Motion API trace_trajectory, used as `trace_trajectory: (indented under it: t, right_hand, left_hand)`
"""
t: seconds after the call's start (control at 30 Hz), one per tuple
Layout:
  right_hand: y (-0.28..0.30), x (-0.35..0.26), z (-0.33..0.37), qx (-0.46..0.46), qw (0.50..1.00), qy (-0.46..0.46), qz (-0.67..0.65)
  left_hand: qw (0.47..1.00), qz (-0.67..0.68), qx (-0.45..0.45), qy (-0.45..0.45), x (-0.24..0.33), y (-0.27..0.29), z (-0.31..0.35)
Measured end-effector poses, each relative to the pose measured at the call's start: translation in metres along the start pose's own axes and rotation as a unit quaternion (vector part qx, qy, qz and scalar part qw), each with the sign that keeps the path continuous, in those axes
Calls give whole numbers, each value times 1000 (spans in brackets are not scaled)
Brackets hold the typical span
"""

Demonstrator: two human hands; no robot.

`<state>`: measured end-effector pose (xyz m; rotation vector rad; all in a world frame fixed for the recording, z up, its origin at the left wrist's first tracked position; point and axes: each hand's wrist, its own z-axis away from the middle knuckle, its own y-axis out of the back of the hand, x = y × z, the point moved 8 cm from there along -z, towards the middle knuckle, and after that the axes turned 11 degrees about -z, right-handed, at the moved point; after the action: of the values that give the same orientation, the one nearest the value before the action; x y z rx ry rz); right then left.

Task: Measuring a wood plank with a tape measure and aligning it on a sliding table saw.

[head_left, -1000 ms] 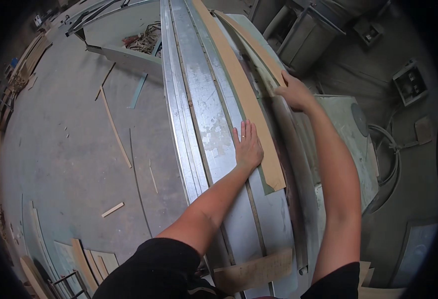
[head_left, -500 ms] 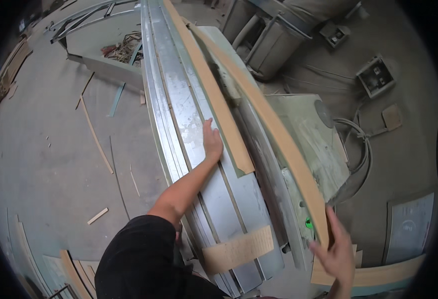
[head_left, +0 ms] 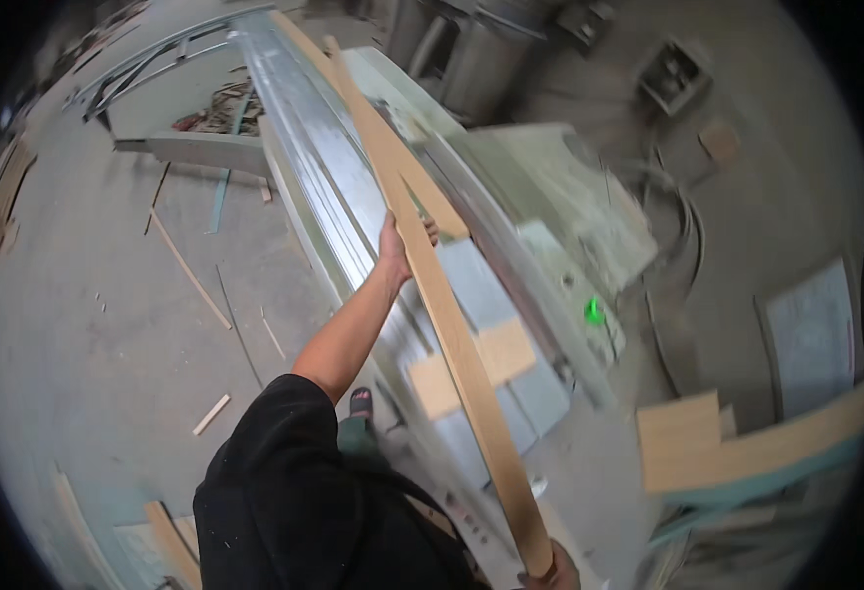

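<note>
A long tan wooden strip (head_left: 456, 329) runs from the far side of the machine table down to the near edge of the view. Around its middle wraps my left hand (head_left: 400, 244), fingertips showing past its right edge. At the near end, my right hand (head_left: 553, 570) grips the strip, partly cut off by the lower edge. Beneath it lies the silver metal machine table (head_left: 466, 280) with long grooves. A second wooden strip (head_left: 436, 202) rests along the table on the right. A small tan board (head_left: 506, 352) lies across the table's near part, partly covered by the held strip.
A pale metal bin of wood scraps (head_left: 206, 152) stands far left. Thin offcuts (head_left: 191, 265) lie on the floor to the left. Stacked boards (head_left: 737, 452) sit at right, near a leaning framed panel (head_left: 807, 339). Cables (head_left: 692, 221) cross the floor beyond the machine.
The long strip has moved left from the machine's right side to above the table. My left hand has left the tabletop and taken hold of it; my right hand has moved nearer and left.
</note>
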<state>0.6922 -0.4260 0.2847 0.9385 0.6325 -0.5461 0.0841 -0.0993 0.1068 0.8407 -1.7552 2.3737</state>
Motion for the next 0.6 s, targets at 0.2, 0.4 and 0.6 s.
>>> trace_trajectory:
  t: [0.2, 0.4, 0.6]
  right_hand:
    - [-6, 96, 77, 51, 996, 33, 59]
    - [12, 249, 141, 89, 984, -71, 138]
    - [53, 325, 165, 149, 981, -72, 101]
  left_hand:
    - [991, -116, 69, 5, -59, 16, 153]
    - [980, -147, 50, 124, -182, 8, 268]
    - [929, -239, -43, 280, -288, 13, 366]
